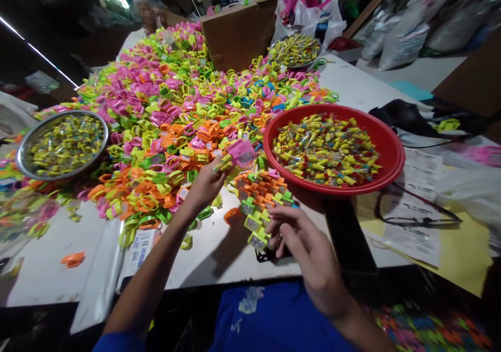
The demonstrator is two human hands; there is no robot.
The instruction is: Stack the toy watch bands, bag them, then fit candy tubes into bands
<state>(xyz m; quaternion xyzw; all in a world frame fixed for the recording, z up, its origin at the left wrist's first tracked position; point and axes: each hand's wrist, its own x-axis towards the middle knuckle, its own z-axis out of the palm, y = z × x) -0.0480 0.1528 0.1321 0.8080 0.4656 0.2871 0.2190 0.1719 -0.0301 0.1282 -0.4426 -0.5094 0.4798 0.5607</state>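
Observation:
My left hand (207, 185) is closed on a small yellow packet (223, 164), with a pink plastic piece (241, 153) at its fingertips. Beside the near table edge, my right hand (299, 239) has its fingers curled next to stacked orange, green and yellow pieces (258, 198); what its fingertips hold, if anything, is hidden. The stack rises from a black tray (266, 256). Behind my left hand spreads a large heap of pink, yellow, green and orange pieces (168, 112).
A red basin (397, 159) of small yellow packets stands right of the stack. Metal bowls (102, 143) (319, 54) hold similar packets. Glasses (422, 220) lie on papers at right. A cardboard box (238, 33) and a person (135, 36) are behind the heap.

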